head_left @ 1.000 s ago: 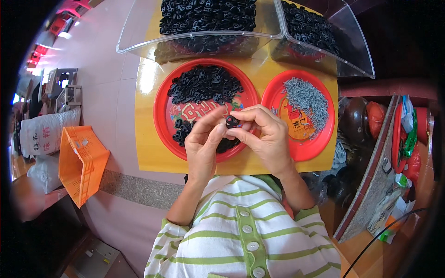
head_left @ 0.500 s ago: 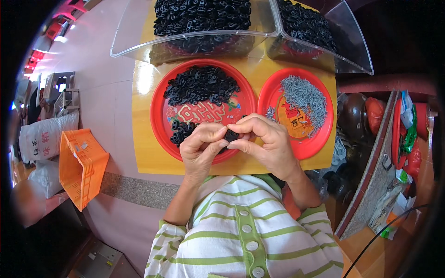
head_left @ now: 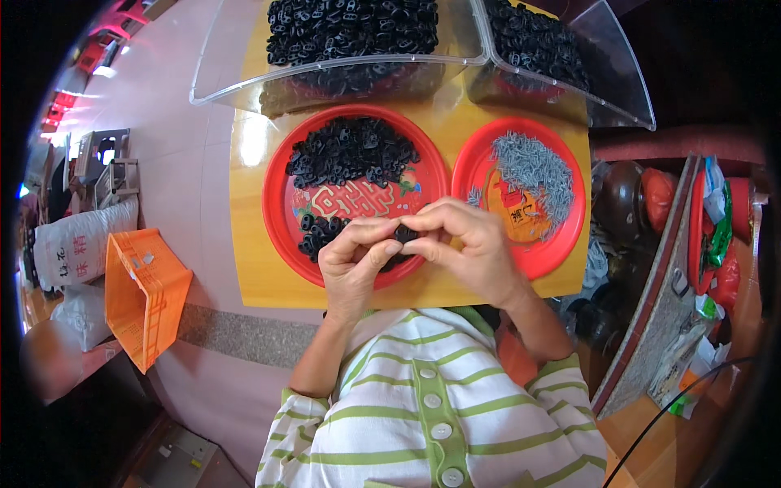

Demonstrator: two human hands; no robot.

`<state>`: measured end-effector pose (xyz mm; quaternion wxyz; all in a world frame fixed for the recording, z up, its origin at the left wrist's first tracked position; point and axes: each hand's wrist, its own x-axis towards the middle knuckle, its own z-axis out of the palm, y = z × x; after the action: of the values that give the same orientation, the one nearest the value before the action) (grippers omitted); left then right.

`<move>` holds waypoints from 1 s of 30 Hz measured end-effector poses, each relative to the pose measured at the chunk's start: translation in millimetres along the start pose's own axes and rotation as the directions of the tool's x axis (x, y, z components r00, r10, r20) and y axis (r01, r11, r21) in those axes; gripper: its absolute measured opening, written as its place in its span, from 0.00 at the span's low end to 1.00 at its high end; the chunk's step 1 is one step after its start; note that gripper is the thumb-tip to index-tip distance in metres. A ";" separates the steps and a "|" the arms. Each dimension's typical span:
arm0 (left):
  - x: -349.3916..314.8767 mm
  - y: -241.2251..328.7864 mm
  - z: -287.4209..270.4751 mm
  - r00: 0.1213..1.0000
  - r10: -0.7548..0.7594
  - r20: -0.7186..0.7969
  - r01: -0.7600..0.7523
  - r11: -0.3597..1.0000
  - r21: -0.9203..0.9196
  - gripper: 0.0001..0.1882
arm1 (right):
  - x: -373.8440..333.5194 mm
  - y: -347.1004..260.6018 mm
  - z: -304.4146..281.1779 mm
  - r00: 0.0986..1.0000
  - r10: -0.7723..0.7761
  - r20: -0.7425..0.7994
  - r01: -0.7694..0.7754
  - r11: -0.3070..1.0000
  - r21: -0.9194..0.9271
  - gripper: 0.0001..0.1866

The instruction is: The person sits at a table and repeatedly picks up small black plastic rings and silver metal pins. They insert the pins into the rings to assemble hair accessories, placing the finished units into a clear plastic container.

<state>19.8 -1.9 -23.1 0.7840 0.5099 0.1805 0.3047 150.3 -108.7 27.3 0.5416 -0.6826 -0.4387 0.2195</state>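
So my top (head_left: pixel 358 431) is white with green stripes, my little piece (head_left: pixel 405 234) is plain black, big tray (head_left: pixel 272 199) is red with gold linework (head_left: pixel 358 195), smaller plate (head_left: pixel 543 267) is red around an orange patch (head_left: pixel 498 220), slim bits (head_left: pixel 537 167) grey, table (head_left: pixel 254 272) yellow, crate (head_left: pixel 165 297) bright orange.

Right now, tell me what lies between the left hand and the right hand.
The head view shows a small black piece held between the left hand and the right hand.

white glare on yellow table (head_left: pixel 250 268), dark corners, fisheye bending
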 end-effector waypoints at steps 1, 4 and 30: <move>0.3 4.0 2.5 1.000 -0.019 -0.025 0.019 1.000 0.016 0.12 | 7.7 -1.7 -7.7 0.998 -0.029 -0.047 0.027 0.999 -0.041 0.10; 10.8 16.2 -6.3 0.991 0.000 -0.132 0.013 0.995 0.094 0.16 | 45.3 -6.0 -52.7 0.924 -0.099 -0.370 0.015 0.975 -0.224 0.10; 56.2 0.1 -4.4 0.962 0.057 0.267 -0.272 0.254 0.928 0.06 | -62.2 51.1 -61.9 0.896 0.294 -0.332 -0.387 0.884 -0.263 0.05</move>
<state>59.2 38.4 -23.3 0.2941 0.9191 0.2019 0.1673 184.6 -196.0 -11.7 0.4323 -0.8528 -0.2585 0.1376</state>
